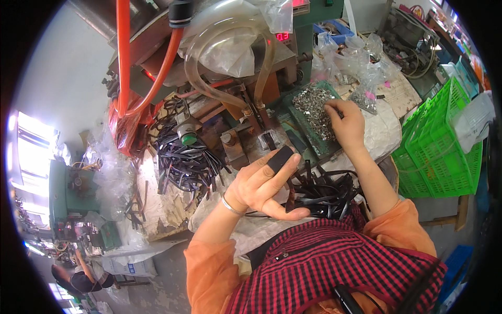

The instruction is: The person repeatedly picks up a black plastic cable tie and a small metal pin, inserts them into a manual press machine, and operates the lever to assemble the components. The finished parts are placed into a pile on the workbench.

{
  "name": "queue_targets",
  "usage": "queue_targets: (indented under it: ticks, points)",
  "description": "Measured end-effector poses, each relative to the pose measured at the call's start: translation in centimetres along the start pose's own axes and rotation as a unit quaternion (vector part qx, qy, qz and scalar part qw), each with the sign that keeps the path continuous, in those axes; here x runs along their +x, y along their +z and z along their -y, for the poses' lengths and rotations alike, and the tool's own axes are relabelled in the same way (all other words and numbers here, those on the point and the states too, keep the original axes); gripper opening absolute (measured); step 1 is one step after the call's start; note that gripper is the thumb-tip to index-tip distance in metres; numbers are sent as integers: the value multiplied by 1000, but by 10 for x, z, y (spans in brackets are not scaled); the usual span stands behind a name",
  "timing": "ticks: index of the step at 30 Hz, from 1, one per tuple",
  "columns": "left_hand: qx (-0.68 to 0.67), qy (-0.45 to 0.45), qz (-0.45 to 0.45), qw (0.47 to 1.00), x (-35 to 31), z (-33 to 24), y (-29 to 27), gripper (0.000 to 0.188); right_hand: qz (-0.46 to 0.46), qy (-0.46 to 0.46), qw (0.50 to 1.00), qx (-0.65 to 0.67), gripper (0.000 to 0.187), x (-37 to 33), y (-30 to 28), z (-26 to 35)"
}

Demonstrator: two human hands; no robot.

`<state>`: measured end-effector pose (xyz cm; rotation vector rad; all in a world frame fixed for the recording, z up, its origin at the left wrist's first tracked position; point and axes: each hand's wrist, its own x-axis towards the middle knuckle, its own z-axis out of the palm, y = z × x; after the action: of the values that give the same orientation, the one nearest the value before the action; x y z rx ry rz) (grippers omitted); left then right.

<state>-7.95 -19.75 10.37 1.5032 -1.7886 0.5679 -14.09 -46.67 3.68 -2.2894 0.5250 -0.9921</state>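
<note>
My left hand (pixel 264 186) is in front of the press, palm partly up, with a black wrap (pixel 280 160) around one finger. A narrow dark strap (pixel 290 197) shows between its thumb and fingers and appears held there; its far end is hard to make out. My right hand (pixel 348 123) reaches over a green tray (pixel 325 148) of small shiny metal pieces (pixel 312 107). Its thumb and fingers are pinched together at the edge of the pile, and whatever is between them is too small to name. Ahead of my left hand lies the press's work spot (pixel 267 140).
Black straps lie in one heap (pixel 188 159) left of the press and another (pixel 327 194) near my apron. Clear hoses (pixel 193 68) and orange tubes (pixel 123 63) hang ahead. Green crates (pixel 439 144) stand at right, plastic bags (pixel 361 60) at far right. Another person (pixel 83 280) works at far left.
</note>
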Motion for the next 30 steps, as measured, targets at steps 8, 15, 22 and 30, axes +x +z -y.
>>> queue_targets:
  ticks: [8, 15, 22, 30]
  points:
    - [7, 44, -56, 997, -4, 7, 7, 65, 26, 103, 989, 101, 17, 6, 0, 4]
    - [63, -39, -72, 995, -27, -27, 14, 52, 7, 62, 992, 106, 15, -6, 2, -29]
    - [507, -285, -206, 787, -87, -29, -95, 10, 52, 115, 964, 235, 20, -26, -4, -34]
    - [476, -331, 173, 796, -184, 94, -97, 7, 73, 107, 964, 231, 15, -16, 21, 17]
